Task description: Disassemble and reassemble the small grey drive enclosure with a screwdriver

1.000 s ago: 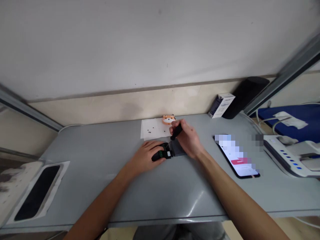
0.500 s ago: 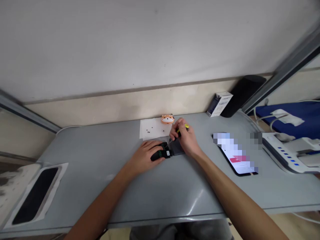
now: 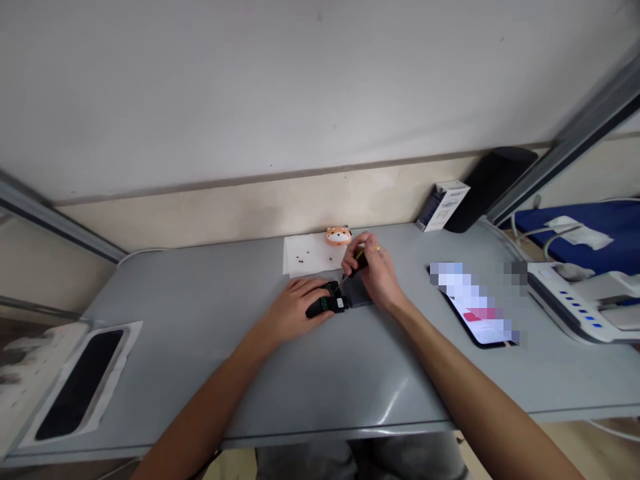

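Observation:
My left hand lies over a small black device with bits of green circuit board showing. Its fingers grip the far side and the thumb runs along the near side. In my right hand is a screwdriver with a black and yellow handle. Its thin shaft slants down left to the device; where the tip touches I cannot make out. A flat dark panel lies against the device's right side, partly beneath my right hand. Beyond the hands, several tiny dark screws rest on white paper.
An orange animal-faced case sits at the paper's back edge. To the right are a lit phone, a power strip, a small carton and a black cylinder. A dark phone-shaped slab lies at left.
The view has shifted slightly. My right fingers and the screwdriver handle have turned a little, showing less of the yellow end. My left hand keeps its hold on the device.

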`<state>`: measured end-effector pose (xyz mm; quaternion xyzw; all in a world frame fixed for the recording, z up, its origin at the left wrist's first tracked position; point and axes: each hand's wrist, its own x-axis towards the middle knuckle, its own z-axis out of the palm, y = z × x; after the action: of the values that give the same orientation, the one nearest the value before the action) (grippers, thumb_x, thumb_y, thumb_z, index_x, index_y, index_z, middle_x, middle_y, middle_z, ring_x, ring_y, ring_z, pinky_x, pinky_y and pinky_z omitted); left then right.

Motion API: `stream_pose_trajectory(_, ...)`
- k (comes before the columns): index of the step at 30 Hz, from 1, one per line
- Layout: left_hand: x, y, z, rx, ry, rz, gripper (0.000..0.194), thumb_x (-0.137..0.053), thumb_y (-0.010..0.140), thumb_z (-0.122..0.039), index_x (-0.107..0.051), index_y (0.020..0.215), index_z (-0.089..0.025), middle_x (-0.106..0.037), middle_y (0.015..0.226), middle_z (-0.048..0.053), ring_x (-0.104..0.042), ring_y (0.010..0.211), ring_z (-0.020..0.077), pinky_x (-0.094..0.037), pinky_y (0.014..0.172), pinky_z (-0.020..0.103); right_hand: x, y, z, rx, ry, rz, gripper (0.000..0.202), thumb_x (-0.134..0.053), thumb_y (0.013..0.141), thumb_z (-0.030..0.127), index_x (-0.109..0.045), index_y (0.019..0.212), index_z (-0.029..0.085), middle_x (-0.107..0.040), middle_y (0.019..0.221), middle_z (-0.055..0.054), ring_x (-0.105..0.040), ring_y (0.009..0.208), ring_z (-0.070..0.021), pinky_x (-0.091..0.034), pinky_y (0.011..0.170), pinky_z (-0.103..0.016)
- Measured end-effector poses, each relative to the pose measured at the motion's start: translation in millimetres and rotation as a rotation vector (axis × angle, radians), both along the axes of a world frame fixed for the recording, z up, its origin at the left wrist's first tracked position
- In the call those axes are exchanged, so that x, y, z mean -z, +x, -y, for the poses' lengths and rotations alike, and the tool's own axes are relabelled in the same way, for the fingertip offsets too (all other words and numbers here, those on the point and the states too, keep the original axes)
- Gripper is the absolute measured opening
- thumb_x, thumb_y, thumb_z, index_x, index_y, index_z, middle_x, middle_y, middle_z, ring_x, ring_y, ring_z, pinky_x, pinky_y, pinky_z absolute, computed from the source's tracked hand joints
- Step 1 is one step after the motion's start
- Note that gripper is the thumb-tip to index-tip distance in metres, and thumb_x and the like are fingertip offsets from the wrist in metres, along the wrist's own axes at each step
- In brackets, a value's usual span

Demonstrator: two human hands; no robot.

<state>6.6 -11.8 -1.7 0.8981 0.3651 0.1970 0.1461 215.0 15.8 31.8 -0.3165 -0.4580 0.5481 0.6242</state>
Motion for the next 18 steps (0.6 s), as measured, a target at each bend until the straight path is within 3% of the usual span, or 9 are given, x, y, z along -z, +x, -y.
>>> stream_pose_trajectory(3, 1.5, 0.3, -0.5, -0.004, -0.002, 0.007, 0.022, -0.069, 0.098, -0.034, -0.072, 0.118, -0.026, -0.069, 0.14, 0.007, -0.064, 0.131, 0.0263, -0.048, 0.114, 0.047, -6.0, -0.5, 1.5, -0.037, -0.03, -0.062, 0.052, -0.056, 0.09, 0.078, -0.066, 0.088, 0.027, -0.047, 0.064, 0.003, -0.05, 0.06, -0.0165, -0.047, 0.062, -0.033)
stream_pose_trajectory(6, 1.3, 0.7, -0.3, -0.005, 0.009, 0.004, 0.022, -0.07, 0.098, -0.034, -0.072, 0.118, -0.025, -0.069, 0.139, 0.007, -0.064, 0.131, 0.0262, -0.049, 0.113, 0.047, -7.9, 0.8, 1.7, -0.055, -0.067, -0.092, 0.049, -0.068, 0.084, 0.074, -0.069, 0.091, 0.026, -0.056, 0.074, 0.001, -0.056, 0.066, -0.0156, -0.049, 0.066, -0.033)
stream_pose_trajectory(9, 0.0, 0.7, 0.4, 0.001, 0.021, -0.006, 0.022, -0.07, 0.098, -0.034, -0.071, 0.118, -0.024, -0.07, 0.138, 0.008, -0.064, 0.129, 0.026, -0.049, 0.113, 0.046, -3.8, 2.5, 0.9, -0.049, -0.069, -0.068, 0.054, -0.073, 0.078, 0.077, -0.061, 0.078, 0.024, -0.062, 0.077, 0.0, -0.06, 0.066, -0.0152, -0.049, 0.067, -0.032)
stream_pose_trajectory(13, -1.0, -0.1, 1.0, -0.01, 0.01, -0.014, 0.023, -0.068, 0.099, -0.034, -0.071, 0.12, -0.025, -0.07, 0.137, 0.007, -0.064, 0.128, 0.0257, -0.049, 0.113, 0.046, 1.0, 2.5, 0.5, 0.023, -0.016, 0.059, 0.057, -0.067, 0.083, 0.078, -0.049, 0.074, 0.025, -0.048, 0.058, 0.006, -0.054, 0.054, -0.0143, -0.046, 0.061, -0.031)
stream_pose_trajectory(18, -1.5, -0.4, 1.4, -0.013, -0.001, -0.012, 0.023, -0.068, 0.099, -0.035, -0.072, 0.12, -0.027, -0.069, 0.139, 0.007, -0.063, 0.13, 0.0268, -0.049, 0.112, 0.047, -1.3, 4.7, 0.5, 0.041, 0.077, 0.193, 0.058, -0.051, 0.092, 0.08, -0.069, 0.095, 0.025, -0.061, 0.075, 0.0, -0.059, 0.073, -0.0177, -0.047, 0.071, -0.032)
